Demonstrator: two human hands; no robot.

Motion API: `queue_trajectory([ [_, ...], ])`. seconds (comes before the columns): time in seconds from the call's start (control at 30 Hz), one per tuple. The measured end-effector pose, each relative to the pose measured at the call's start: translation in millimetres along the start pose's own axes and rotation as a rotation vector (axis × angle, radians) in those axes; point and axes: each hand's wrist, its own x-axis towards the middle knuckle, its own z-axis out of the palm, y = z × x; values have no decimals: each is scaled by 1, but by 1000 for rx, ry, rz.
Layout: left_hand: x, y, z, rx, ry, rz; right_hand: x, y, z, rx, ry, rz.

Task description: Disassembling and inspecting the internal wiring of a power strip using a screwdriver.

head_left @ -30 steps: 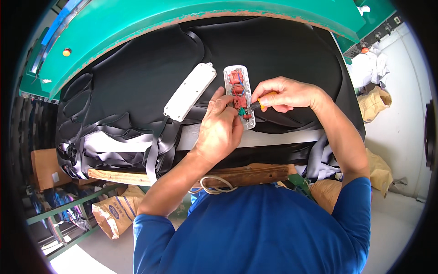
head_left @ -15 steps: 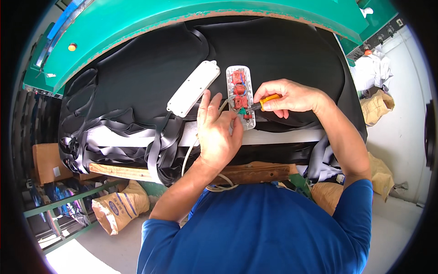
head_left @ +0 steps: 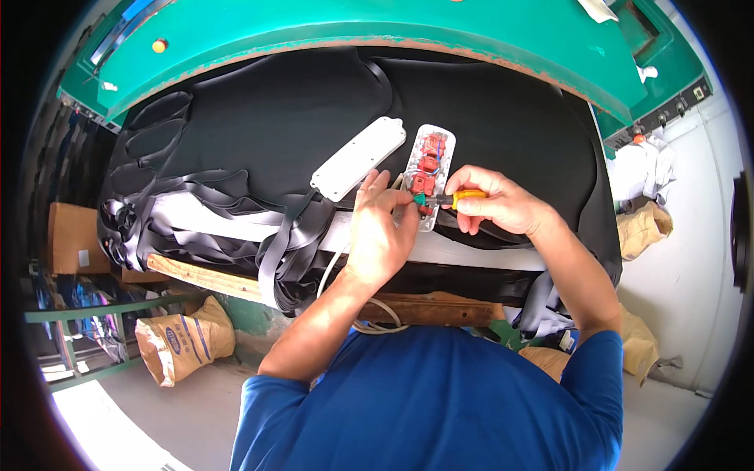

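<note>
An opened white power strip (head_left: 446,149) lies on black sheet material, its red socket parts (head_left: 424,184) and thin wires exposed. My right hand (head_left: 499,202) grips a yellow-handled screwdriver (head_left: 469,196) from the right, with its shaft pointing left over a small green part (head_left: 420,199) at the strip's near end. At the strip's lower left edge my left hand (head_left: 381,235) has thumb and index finger pinched together beside the green part; what lies between them is hidden. Left of the strip rests its white cover (head_left: 359,159). A pale cable (head_left: 323,275) runs down past my left wrist.
Black sheets (head_left: 275,110) with loose, curled strips cover the work surface. A green machine beam (head_left: 314,31) spans the far side, and a wooden edge (head_left: 432,308) runs along the near side. Paper sacks (head_left: 188,341) and a cardboard box (head_left: 75,238) stand lower left.
The view has shifted, so the strip and cover appear farther right and lower. The screwdriver now lies more level, and my left thumb and index finger sit closer against the green part.
</note>
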Motion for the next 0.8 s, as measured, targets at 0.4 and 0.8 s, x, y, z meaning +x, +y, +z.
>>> queue_trajectory([
  [0.4,13,-17,-8,-183,-107,-5,6,0,2,48,15,47],
  [0.8,10,-15,0,-103,-29,49,4,4,3,20,47,30],
])
